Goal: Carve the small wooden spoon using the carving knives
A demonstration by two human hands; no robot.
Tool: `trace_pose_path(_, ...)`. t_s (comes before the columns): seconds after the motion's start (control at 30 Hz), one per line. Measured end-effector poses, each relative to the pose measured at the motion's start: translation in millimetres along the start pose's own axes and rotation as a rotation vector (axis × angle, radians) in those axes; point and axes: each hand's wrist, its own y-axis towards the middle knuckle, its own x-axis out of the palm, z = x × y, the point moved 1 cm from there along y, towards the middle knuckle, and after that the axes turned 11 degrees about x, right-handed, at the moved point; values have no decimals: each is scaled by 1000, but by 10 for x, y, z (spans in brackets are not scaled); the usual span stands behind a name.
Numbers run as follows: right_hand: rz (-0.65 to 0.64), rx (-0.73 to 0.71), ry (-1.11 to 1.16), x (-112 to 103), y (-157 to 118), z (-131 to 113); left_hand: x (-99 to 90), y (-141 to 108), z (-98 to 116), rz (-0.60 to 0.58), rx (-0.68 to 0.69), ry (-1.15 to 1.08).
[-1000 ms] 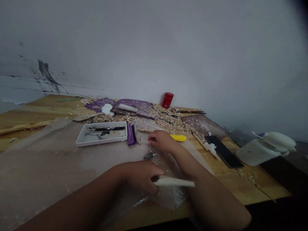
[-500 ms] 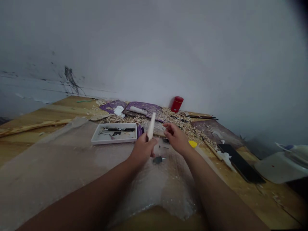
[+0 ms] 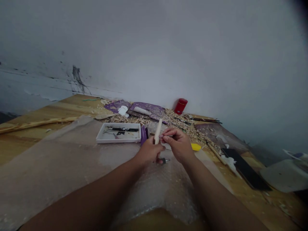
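Note:
A pale, smooth wooden stick (image 3: 158,131) stands tilted up out of my left hand (image 3: 149,151), whose fingers are wrapped round its lower part. Close beside it on the right, my right hand (image 3: 179,143) is closed in a pinch, fingertips at the stick's side. Whatever lies between those fingertips is too small to make out. Under the hands, a small dark piece with a metal tip (image 3: 165,160) lies on the bubble wrap (image 3: 154,189), partly hidden by my left fingers.
Left of my hands stands a white tray (image 3: 117,140) with a black pen-like tool. Wood shavings (image 3: 192,130) are heaped behind, near a red canister (image 3: 180,106) by the wall. A yellow piece (image 3: 196,147), a dark flat slab (image 3: 245,168) and a whitish container (image 3: 285,175) lie to the right.
My right hand has come in to the stick, and its spread fingers have closed into a pinch. The view has shifted slightly. My left hand keeps its hold on the stick.

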Motion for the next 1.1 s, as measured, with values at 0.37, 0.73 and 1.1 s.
trace_pose_path(0.37, -84, 37, -533, -61, 27, -26, -47, 51, -20, 56, 91, 233)
trace_pose_path(0.73, -378, 84, -777, -356, 125, 63, 27, -86, 14, -174, 280, 648)
trace_pose_path(1.1, -59, 4, -1257, -511, 230, 160, 246, -380, 47, -1127, 405, 880)
